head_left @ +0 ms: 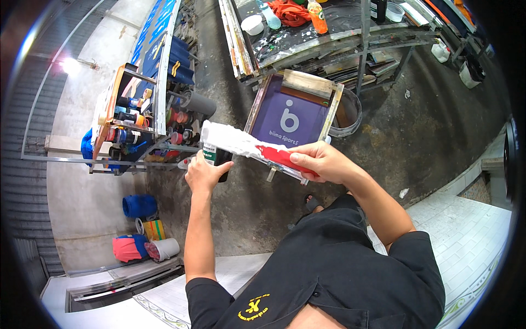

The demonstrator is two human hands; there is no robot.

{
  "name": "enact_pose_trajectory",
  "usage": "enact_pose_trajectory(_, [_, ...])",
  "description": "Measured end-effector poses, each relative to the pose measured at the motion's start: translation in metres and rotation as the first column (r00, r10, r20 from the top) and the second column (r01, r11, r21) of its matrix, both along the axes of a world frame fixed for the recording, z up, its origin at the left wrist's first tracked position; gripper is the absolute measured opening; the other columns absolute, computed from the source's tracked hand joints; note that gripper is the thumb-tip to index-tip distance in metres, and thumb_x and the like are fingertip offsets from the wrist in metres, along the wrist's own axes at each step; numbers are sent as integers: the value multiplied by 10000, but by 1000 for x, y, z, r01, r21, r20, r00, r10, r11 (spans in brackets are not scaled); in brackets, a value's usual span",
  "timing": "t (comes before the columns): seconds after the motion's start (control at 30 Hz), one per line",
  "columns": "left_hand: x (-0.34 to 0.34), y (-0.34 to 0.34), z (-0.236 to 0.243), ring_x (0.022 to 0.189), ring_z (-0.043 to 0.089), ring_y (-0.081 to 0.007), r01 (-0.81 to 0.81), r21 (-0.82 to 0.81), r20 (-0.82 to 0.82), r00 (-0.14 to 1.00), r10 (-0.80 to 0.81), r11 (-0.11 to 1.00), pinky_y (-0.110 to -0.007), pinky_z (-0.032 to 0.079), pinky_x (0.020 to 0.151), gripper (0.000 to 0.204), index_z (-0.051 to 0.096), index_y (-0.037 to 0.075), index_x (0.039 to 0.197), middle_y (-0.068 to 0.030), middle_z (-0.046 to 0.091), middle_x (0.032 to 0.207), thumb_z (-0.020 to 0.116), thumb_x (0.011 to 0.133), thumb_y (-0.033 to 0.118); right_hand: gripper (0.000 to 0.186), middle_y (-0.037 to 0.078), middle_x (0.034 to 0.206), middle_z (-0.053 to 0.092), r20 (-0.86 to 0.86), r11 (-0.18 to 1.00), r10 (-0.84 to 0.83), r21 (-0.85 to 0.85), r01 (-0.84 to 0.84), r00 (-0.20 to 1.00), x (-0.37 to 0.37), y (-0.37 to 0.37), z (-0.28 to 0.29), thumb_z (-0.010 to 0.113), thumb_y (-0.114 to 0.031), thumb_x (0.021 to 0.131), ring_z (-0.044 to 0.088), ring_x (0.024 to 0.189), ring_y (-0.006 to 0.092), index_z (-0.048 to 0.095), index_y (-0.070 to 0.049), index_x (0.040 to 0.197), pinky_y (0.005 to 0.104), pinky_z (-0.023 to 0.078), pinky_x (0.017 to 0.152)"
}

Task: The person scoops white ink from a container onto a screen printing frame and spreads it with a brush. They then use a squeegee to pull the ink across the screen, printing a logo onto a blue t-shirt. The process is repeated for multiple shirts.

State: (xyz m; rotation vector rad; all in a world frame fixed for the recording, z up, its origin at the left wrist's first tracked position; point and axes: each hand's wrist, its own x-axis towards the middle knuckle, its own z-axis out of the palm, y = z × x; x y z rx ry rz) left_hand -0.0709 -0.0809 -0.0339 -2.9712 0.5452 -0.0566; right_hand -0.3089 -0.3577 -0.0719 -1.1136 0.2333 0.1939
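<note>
My right hand (pixel 324 162) grips the red handle of a long spatula (pixel 279 157). Thick white paste (pixel 233 138) coats its blade, which points left across my body. Below the coated far end, my left hand (pixel 204 174) is wrapped round a dark jar (pixel 222 163) with a green and white label. The blade's tip is right above the jar, and the paste hides the jar's mouth. Beyond my hands leans a wood-edged printing screen (pixel 309 114) with purple mesh and a white emblem; the spatula and my right hand cover its lower edge.
Behind the screen stands a grey bucket (pixel 350 118). A paint-spotted table (pixel 290 46) at the back holds an orange bottle (pixel 316 17), a white bowl (pixel 252 24) and red cloth. At left, a metal rack (pixel 160 104) carries several ink jars. A blue barrel (pixel 138 206) lies farther left.
</note>
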Motion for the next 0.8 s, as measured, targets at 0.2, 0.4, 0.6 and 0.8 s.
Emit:
enact_pose_trajectory(0.2, [11,24,-6,1038,783,-293,-141,-459,-260,966,20,877,-401,592,927,909,743,-10,1240,-179,808,1095,942,666,666,384,-59,732,586,105,987,-130,114,118,986,-22,-23,18,614,-272,1133,463,546,23,700,-36,1422,199,329,468])
enact_pose_trajectory(0.4, [21,53,-24,977,717,-155,-335,-745,-533,819,-213,577,-339,574,900,761,738,-59,1205,-101,770,1112,969,758,511,424,-37,698,573,-13,997,-59,47,60,998,-34,-25,-6,645,-307,1111,481,553,34,703,-14,1411,211,325,447])
enact_pose_trajectory(0.6, [26,71,-14,1029,685,-144,-485,-713,-682,647,-340,507,-311,538,956,757,699,-54,1261,-84,741,1154,955,779,471,430,-44,712,570,-61,999,21,32,-19,998,-37,-26,-29,673,-324,1092,504,578,42,717,-23,1397,205,342,459])
enact_pose_trajectory(0.8, [22,68,0,1014,665,-131,-396,-686,-685,633,-360,610,-299,536,942,736,695,-45,1265,-63,736,1151,955,777,440,398,-56,759,594,-60,997,69,32,-67,996,-33,-27,-32,655,-310,1100,499,595,42,726,-45,1389,198,361,493])
